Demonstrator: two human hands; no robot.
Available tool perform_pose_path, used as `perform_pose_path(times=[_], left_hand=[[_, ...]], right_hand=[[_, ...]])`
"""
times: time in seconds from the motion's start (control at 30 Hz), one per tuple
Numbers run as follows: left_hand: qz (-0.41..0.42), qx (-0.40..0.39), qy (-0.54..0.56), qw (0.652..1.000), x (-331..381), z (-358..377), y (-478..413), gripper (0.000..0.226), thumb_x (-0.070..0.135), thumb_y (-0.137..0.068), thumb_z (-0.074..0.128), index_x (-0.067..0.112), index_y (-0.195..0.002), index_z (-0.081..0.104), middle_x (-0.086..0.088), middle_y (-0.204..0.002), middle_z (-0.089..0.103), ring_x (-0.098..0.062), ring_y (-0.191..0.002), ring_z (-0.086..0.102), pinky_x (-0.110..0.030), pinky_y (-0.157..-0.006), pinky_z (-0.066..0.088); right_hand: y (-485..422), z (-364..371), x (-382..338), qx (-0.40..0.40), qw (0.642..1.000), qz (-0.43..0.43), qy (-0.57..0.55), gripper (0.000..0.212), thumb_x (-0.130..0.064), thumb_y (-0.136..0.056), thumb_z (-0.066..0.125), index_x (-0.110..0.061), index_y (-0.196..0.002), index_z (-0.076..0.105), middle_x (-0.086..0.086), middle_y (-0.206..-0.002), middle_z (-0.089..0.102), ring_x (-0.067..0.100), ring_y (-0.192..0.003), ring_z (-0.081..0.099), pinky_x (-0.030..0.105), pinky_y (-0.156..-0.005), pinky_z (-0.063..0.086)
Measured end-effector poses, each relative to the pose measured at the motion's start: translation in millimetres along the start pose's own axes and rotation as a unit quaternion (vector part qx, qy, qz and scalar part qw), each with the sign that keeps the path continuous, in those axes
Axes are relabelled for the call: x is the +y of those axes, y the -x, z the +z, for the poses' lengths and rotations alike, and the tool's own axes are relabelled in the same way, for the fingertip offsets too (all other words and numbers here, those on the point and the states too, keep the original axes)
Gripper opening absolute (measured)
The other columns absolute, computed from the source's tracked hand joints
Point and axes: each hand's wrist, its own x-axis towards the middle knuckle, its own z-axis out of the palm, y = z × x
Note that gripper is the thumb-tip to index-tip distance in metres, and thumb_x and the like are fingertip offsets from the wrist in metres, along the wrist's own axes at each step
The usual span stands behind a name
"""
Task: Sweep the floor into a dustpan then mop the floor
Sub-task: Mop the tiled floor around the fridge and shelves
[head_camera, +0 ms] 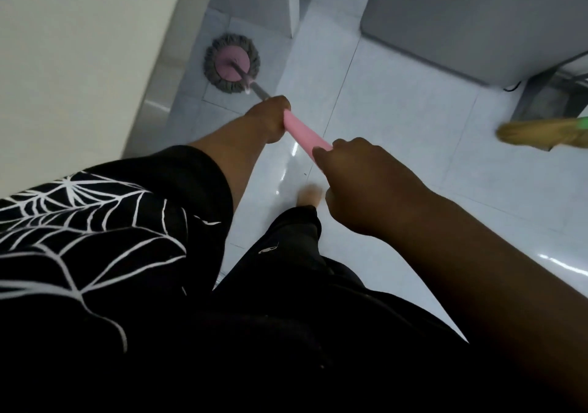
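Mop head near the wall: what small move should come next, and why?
Probably draw the mop head back across the floor toward the person. The left hand and right hand both grip the pink handle, and the head lies flat close beside the wall, leaving little room to push further.
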Motion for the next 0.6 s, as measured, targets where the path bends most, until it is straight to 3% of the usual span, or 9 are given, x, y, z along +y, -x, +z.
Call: perform_pose_path(times=[0.23, 0.33, 0.4, 0.5, 0.6], left_hand=[[-0.008, -0.032, 0.055, 0.998, 27.3, 54.8, 87.0, 0.029, 0.012, -0.095, 0.048, 0.011, -0.124, 0.048, -0.009, -0.114, 0.056, -0.022, -0.093, 0.053, -0.029, -0.076, 0.038], [-0.004, -0.036, 0.053, 0.998, 39.1, 77.6, 123.2, 0.036, 0.01, -0.094, 0.05, 0.014, -0.129, 0.048, -0.007, -0.122, 0.057, -0.027, -0.107, 0.057, -0.033, -0.089, 0.046], [0.008, -0.041, 0.036, 0.998, 45.8, 93.3, 144.8, 0.033, 0.008, -0.092, 0.052, 0.014, -0.124, 0.048, -0.009, -0.118, 0.06, -0.028, -0.102, 0.06, -0.037, -0.09, 0.051], [0.013, -0.048, 0.01, 0.999, 52.2, 109.9, 165.4, 0.033, 0.007, -0.091, 0.054, 0.012, -0.123, 0.049, -0.011, -0.114, 0.063, -0.028, -0.099, 0.062, -0.037, -0.086, 0.052], [0.008, -0.041, 0.001, 0.999, 50.1, 117.0, 174.7, 0.034, 0.008, -0.091, 0.056, 0.009, -0.124, 0.049, -0.011, -0.113, 0.063, -0.027, -0.1, 0.063, -0.033, -0.083, 0.05]], right_hand=[[93.5, 32.3, -21.4, -0.002, 1.0, 0.02, -0.007, 0.023, -0.011, -0.083, 0.057, -0.012, -0.106, 0.058, 0.004, -0.083, 0.054, 0.02, -0.066, 0.056, 0.026, -0.053, 0.043], [133.6, 44.1, -28.6, -0.007, 1.0, 0.024, -0.001, 0.021, -0.013, -0.083, 0.057, -0.015, -0.104, 0.057, -0.001, -0.079, 0.048, 0.017, -0.066, 0.051, 0.018, -0.046, 0.025], [156.6, 52.1, -32.7, -0.006, 1.0, 0.023, 0.009, 0.022, -0.017, -0.084, 0.058, -0.016, -0.106, 0.056, -0.002, -0.078, 0.045, 0.016, -0.066, 0.048, 0.018, -0.046, 0.017], [184.7, 61.0, -38.4, -0.005, 1.0, 0.025, -0.001, 0.034, -0.03, -0.084, 0.061, -0.021, -0.116, 0.052, -0.003, -0.083, 0.047, 0.016, -0.071, 0.051, 0.019, -0.047, 0.02], [202.0, 64.8, -46.0, -0.013, 1.0, 0.012, 0.008, 0.059, -0.044, -0.079, 0.066, -0.023, -0.13, 0.044, -0.002, -0.104, 0.054, 0.018, -0.08, 0.055, 0.022, -0.052, 0.029]])
